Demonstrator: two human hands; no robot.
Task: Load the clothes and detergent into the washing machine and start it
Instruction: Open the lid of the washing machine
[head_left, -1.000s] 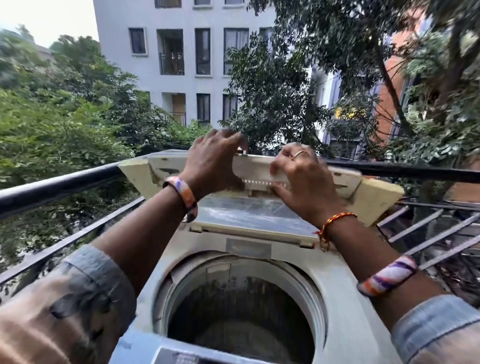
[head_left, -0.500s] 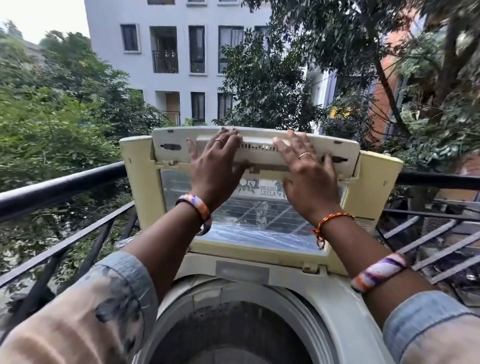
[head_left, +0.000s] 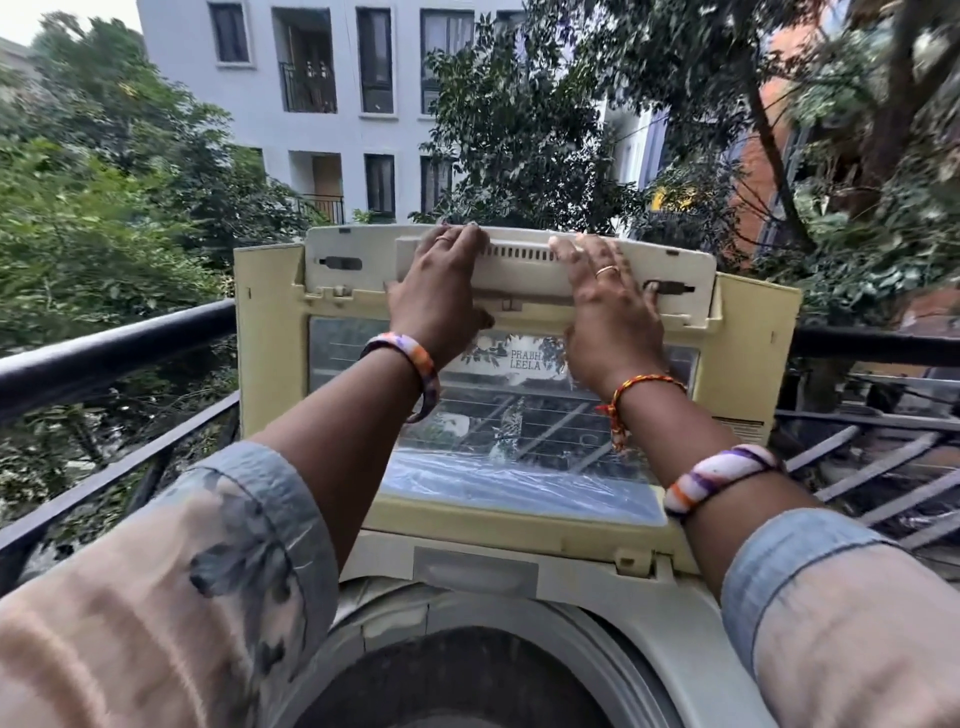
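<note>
Atop upright lid (head_left: 519, 467) edge: both hands, left (head_left: 436, 296) & right (head_left: 608, 306), fingers flat, pressing.

Soft daylight, blurred wide-angle edges

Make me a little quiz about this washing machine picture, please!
1. True or false: the lid stands open.
2. Which hand wears a ring that shows plainly on a middle finger over the lid's top flap? A) left hand B) right hand C) neither
3. Fill in: behind the machine runs a black ____.

Key: 1 true. 2 B; the left hand shows a thin ring too, but nearer the flap's top edge. 3 railing.
</note>
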